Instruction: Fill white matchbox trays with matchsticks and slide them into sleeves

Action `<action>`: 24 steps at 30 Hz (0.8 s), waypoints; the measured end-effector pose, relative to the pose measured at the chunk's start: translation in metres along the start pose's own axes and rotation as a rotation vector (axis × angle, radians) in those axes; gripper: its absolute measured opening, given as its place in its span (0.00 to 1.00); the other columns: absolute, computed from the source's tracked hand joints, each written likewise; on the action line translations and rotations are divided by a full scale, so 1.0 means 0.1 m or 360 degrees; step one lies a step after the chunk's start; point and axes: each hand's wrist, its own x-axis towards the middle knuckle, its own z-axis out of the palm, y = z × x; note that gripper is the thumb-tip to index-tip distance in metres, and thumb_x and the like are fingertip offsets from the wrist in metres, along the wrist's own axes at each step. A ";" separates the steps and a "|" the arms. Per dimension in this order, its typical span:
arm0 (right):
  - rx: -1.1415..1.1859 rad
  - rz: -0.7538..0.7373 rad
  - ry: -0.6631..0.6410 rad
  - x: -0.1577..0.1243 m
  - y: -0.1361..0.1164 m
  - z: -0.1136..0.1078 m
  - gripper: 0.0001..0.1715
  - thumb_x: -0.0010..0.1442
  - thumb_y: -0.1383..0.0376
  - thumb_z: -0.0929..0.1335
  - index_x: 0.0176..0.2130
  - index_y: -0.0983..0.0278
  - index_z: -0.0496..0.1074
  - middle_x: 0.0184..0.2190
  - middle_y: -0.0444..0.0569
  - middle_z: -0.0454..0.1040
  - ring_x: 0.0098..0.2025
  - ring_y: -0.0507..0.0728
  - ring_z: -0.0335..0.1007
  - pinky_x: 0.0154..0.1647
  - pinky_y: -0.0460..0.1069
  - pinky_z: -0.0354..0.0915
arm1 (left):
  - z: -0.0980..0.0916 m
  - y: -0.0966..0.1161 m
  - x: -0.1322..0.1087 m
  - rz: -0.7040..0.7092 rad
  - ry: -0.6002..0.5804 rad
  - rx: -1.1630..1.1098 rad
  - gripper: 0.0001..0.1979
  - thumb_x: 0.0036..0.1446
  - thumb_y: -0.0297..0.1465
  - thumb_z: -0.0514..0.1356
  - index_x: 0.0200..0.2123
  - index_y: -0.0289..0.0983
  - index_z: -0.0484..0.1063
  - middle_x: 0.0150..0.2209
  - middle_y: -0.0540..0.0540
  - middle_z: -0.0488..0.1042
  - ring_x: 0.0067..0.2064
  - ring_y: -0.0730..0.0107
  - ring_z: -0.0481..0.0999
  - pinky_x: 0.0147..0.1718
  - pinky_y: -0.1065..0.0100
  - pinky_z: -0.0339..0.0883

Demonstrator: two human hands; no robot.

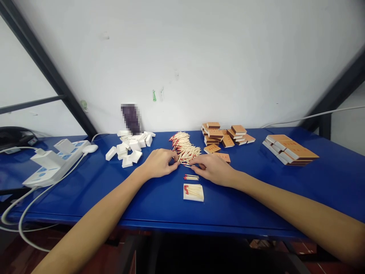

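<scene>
A heap of loose red-tipped matches [185, 146] lies on the blue table, with my hands at its near edge. On the left side, my left hand [162, 163] has its thumb and forefinger drawn together at the end of a few matches [185, 164]. My right hand [212, 168] pinches at the other end of these, fingers curled. Nearer to me, a small row of matches [191, 177] lies side by side, heads to the left. Below it rests a white matchbox tray [194, 199] with several matches inside, their heads also leftward.
White empty matchbox trays [134, 144] are piled at left, beside a pixelated dark patch. Orange matchbox sleeves [215, 133] are heaped behind my right hand. Stacked matchboxes [291, 148] stand farther right. A power strip [57, 163] with plugs and white cables occupies the left end.
</scene>
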 end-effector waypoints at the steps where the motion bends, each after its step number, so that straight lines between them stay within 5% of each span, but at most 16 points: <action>1: 0.0003 -0.0002 0.0006 0.00 0.00 0.00 0.12 0.63 0.68 0.64 0.37 0.63 0.78 0.24 0.44 0.72 0.25 0.50 0.60 0.28 0.46 0.49 | 0.00 0.00 0.00 -0.0001 0.0006 0.0004 0.09 0.60 0.35 0.57 0.33 0.38 0.74 0.26 0.50 0.74 0.27 0.70 0.71 0.27 0.69 0.53; 24: 0.0062 0.0015 0.0033 -0.02 0.04 0.03 0.12 0.61 0.70 0.64 0.40 0.64 0.77 0.23 0.44 0.71 0.25 0.50 0.61 0.29 0.46 0.53 | 0.02 0.01 0.00 -0.0024 -0.0007 0.0042 0.09 0.59 0.35 0.58 0.30 0.38 0.74 0.28 0.49 0.76 0.29 0.68 0.72 0.28 0.69 0.55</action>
